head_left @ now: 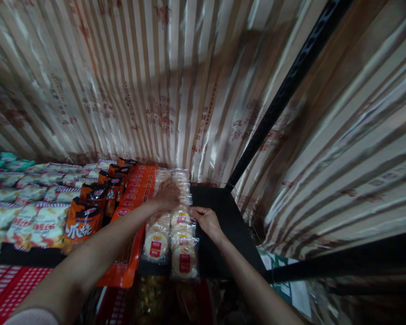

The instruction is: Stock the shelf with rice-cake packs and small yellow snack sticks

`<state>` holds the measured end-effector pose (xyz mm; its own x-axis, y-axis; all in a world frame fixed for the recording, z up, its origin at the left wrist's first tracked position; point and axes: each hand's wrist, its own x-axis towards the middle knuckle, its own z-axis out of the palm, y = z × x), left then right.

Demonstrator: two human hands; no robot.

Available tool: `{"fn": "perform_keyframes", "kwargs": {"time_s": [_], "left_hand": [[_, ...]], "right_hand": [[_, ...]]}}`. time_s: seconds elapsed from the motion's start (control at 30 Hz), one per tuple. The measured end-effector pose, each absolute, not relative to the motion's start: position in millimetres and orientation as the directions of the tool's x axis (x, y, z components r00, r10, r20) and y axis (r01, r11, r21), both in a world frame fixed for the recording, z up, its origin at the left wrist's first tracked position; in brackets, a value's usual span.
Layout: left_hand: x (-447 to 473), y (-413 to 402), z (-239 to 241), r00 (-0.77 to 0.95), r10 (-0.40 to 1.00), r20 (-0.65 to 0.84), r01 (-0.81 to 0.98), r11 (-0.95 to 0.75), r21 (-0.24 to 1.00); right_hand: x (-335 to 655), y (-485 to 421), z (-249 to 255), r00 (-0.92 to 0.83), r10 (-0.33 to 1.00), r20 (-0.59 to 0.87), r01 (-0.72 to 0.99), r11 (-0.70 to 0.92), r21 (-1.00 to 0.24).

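Two rows of round, pale rice crackers in clear wrappers run from front to back on the black shelf. My left hand (168, 195) lies over the far part of the left cracker row (156, 243), its fingers reaching onto the packets. On the outer side of the right cracker row (182, 259), my right hand (207, 220) pinches the wrapper edge of a rice cracker packet (181, 215) between thumb and fingers. Both rows lean back in overlapping layers, and red labels show on the front packets.
Left of the crackers lie a long orange packet sheet (137, 189), orange-and-black snack bags (83, 223) and several rows of white snack bags (50, 225). The black shelf (219, 253) meets a slanting black post (277, 99) before a striped curtain (138, 90). A red basket (16, 289) stands below.
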<state>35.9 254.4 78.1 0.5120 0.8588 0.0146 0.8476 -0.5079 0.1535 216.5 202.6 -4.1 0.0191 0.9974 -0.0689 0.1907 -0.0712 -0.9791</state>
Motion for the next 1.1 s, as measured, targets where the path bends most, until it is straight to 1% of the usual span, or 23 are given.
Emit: {"fn": "perform_keyframes", "kwargs": {"time_s": [0.1,0.23,0.33,0.5,0.6,0.77,0.87,0.93,1.0,1.07,1.1], "left_hand": [[36.1,253.4,81.8,0.541,0.840,0.029,0.830,-0.539,0.142],[36.6,249.5,90.5,0.594,0.804,-0.024,0.798,-0.585,0.144],[36.3,245.5,90.1,0.578,0.814,-0.061,0.811,-0.564,0.155],[39.6,238.0,83.8,0.580,0.805,-0.123,0.814,-0.576,0.067],[42.8,234.8,83.9,0.590,0.793,-0.150,0.806,-0.589,0.053],[43.5,235.3,79.5,0.591,0.796,-0.130,0.806,-0.590,0.050],[42.7,236.3,75.0,0.579,0.808,-0.106,0.815,-0.578,0.044],[42.8,236.1,73.6,0.571,0.815,-0.100,0.820,-0.570,0.044],[43.2,235.4,73.6,0.569,0.816,-0.101,0.822,-0.567,0.052],[43.7,234.7,74.0,0.566,0.818,-0.102,0.825,-0.562,0.061],[43.9,234.4,74.1,0.564,0.819,-0.103,0.826,-0.560,0.064]], "right_hand": [[217.6,202.6,-7.5,0.041,0.999,-0.008,0.284,-0.019,-0.958],[218.4,200.9,-6.6,0.053,0.998,0.024,0.345,0.005,-0.939],[217.4,200.5,-3.6,0.041,0.999,0.020,0.341,0.005,-0.940],[215.2,200.7,-1.3,0.062,0.998,0.008,0.322,-0.013,-0.947],[215.0,201.1,-2.6,0.067,0.998,0.006,0.325,-0.016,-0.946],[213.3,198.8,-3.8,0.050,0.999,0.000,0.286,-0.014,-0.958],[214.3,191.5,2.2,0.053,0.998,0.029,0.249,0.015,-0.968],[217.8,184.8,8.4,0.094,0.994,0.052,0.314,0.020,-0.949],[222.6,178.5,13.7,0.106,0.993,0.043,0.432,-0.007,-0.902],[226.7,174.3,15.8,0.047,0.999,-0.007,0.513,-0.030,-0.858],[227.9,173.3,15.7,0.001,0.999,-0.038,0.520,-0.033,-0.854]]}}
